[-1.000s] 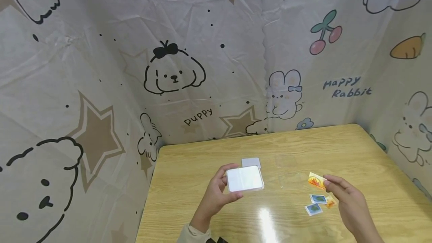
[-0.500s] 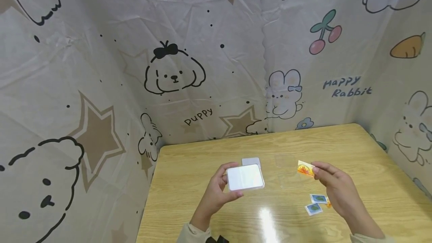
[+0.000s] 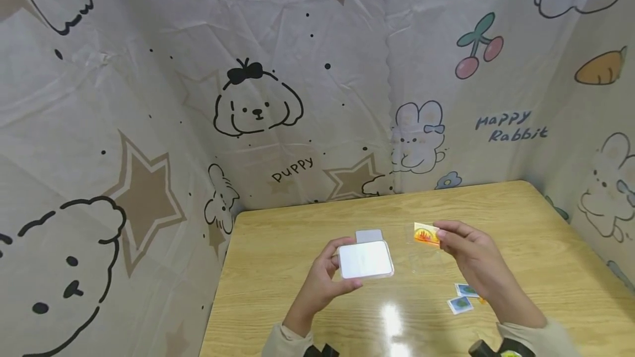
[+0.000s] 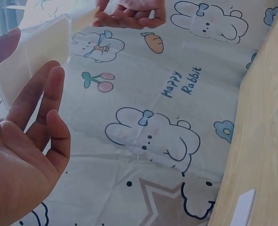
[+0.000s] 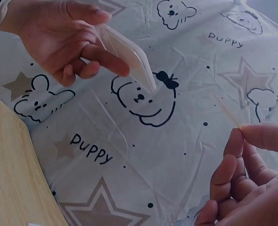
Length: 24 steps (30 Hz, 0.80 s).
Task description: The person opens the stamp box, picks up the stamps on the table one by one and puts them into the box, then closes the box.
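My left hand grips a flat, clear-edged rectangular box with a white face, raised above the table. In the left wrist view the thumb and fingers hold the box at its edges. To its right, my right hand pinches a small yellow and orange picture card by one end. The card appears edge-on in the right wrist view, apart from the box. Two blue-pictured cards lie on the table below the right hand. An orange card there is mostly hidden by that hand.
Behind the box a plain pale card or stack lies on the wooden table. Faint clear plastic pieces lie right of the box. A patterned cloth hangs around the table's back and sides.
My right hand has carried the picture card leftward and up, closer to the box. The left hand keeps its hold on the box and has shifted slightly right.
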Available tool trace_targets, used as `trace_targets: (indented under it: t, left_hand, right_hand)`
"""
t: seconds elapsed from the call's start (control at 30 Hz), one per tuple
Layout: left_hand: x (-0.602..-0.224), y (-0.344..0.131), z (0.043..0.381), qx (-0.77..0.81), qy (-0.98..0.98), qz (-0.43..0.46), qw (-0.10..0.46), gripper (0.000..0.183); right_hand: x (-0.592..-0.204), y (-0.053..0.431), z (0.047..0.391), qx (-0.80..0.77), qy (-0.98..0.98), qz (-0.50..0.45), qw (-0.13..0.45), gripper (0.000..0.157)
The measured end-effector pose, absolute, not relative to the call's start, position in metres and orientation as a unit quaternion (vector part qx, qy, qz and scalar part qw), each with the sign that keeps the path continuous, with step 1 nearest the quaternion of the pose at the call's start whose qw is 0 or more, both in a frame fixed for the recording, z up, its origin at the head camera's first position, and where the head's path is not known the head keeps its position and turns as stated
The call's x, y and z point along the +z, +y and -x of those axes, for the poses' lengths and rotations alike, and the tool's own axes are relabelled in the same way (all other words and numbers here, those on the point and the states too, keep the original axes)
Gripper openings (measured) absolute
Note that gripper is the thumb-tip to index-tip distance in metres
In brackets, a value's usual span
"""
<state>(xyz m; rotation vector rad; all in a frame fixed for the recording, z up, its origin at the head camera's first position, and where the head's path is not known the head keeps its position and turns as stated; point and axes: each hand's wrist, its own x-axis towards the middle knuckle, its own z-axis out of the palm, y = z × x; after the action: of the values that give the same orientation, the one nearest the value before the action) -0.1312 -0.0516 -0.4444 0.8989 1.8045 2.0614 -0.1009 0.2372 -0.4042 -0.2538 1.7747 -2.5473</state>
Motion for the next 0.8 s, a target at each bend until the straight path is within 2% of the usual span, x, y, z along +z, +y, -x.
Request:
trace_targets:
  t: [0.37, 0.63, 0.8]
  left_hand:
    - [-0.446, -0.051, 0.131, 0.705, 0.622, -0.314, 0.129, 0.07]
    - [-0.449, -0.051, 0.131, 0.702, 0.629, -0.307, 0.134, 0.07]
    - [-0.449, -0.051, 0.131, 0.7, 0.63, -0.31, 0.13, 0.069]
  right_hand:
    - [-0.397, 0.209, 0.103, -0.805, 0.583, 0.096, 0.056, 0.023]
    - [-0.392, 0.191, 0.102, -0.771, 0.628, 0.067, 0.082, 0.013]
    - [-0.387, 0.182, 0.103, -0.737, 0.67, 0.035, 0.086, 0.019]
